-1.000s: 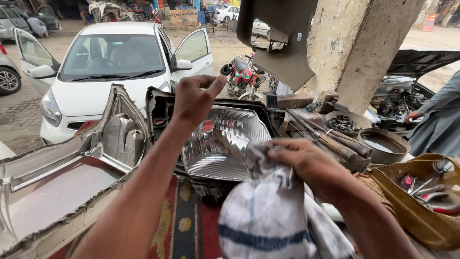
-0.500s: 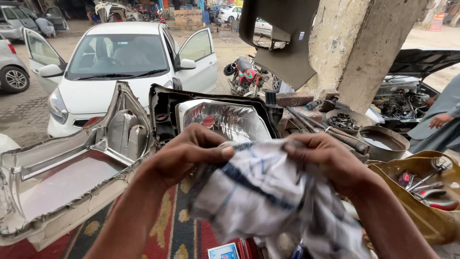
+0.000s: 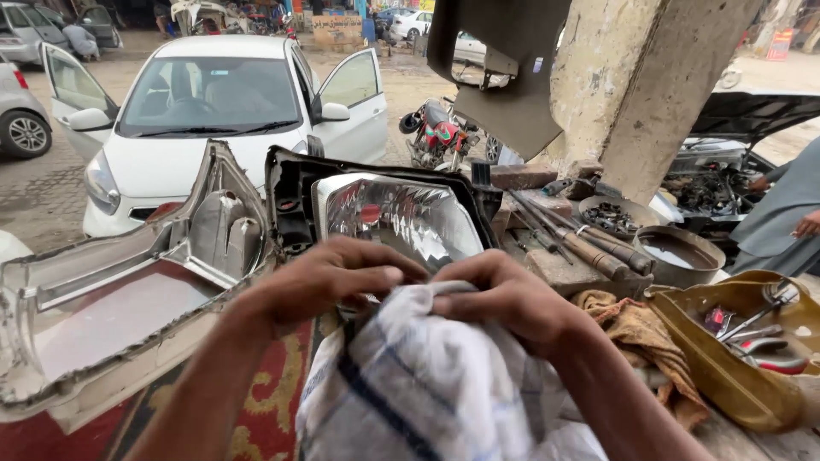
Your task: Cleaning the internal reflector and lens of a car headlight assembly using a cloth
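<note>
Gripping a white cloth with dark blue stripes (image 3: 427,384), both hands meet at the near edge of the bench: the left hand (image 3: 329,277) is clenched over the cloth's upper left fold, and the right hand (image 3: 504,294) pinches its top edge with curled fingers. The cloth hangs bunched below them, covering the lower middle of the view, just in front of a headlight unit (image 3: 393,218) — a clear ribbed reflector set in a black housing, standing upright near the middle of the bench and facing the person.

At the left edge of the bench lies a grey lamp housing shell (image 3: 111,299), open side up, resting on a red patterned mat (image 3: 265,384). Toward the right side are several long metal tools (image 3: 581,243), a round metal bowl holding dark liquid (image 3: 679,252) and a brownish rag (image 3: 632,329). At the right corner sits a yellow tray (image 3: 726,376) with pliers and small tools inside.

Beyond the bench stand a white car (image 3: 213,111) with its front doors open, a red motorcycle (image 3: 440,137) and a rough concrete pillar (image 3: 632,85). At the far right, another person's grey sleeve (image 3: 781,205) shows beside an open car bonnet.
</note>
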